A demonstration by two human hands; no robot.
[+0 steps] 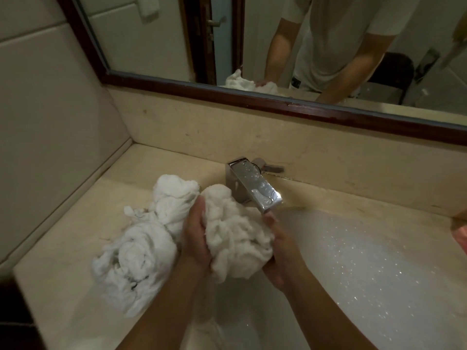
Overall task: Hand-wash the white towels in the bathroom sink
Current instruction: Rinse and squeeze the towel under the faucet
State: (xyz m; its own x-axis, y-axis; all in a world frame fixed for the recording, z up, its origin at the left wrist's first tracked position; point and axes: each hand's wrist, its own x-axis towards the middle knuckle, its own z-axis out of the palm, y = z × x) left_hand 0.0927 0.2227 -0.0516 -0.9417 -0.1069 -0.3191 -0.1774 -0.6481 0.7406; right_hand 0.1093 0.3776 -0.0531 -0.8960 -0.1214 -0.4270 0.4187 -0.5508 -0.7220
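A bunched, wet white towel (235, 233) is squeezed between both my hands above the left edge of the sink (366, 261), just under the tap's spout. My left hand (195, 238) grips its left side with curled fingers. My right hand (280, 253) cups and grips its right and lower side. The sink holds soapy, foamy water. A pile of other wrung white towels (141, 243) lies on the counter to the left, touching my left hand.
A square chrome tap (255, 189) juts over the basin right behind the held towel. The beige stone counter (63, 248) runs left to a tiled wall. A dark-framed mirror (252, 97) hangs behind. Something pink (461, 233) shows at the right edge.
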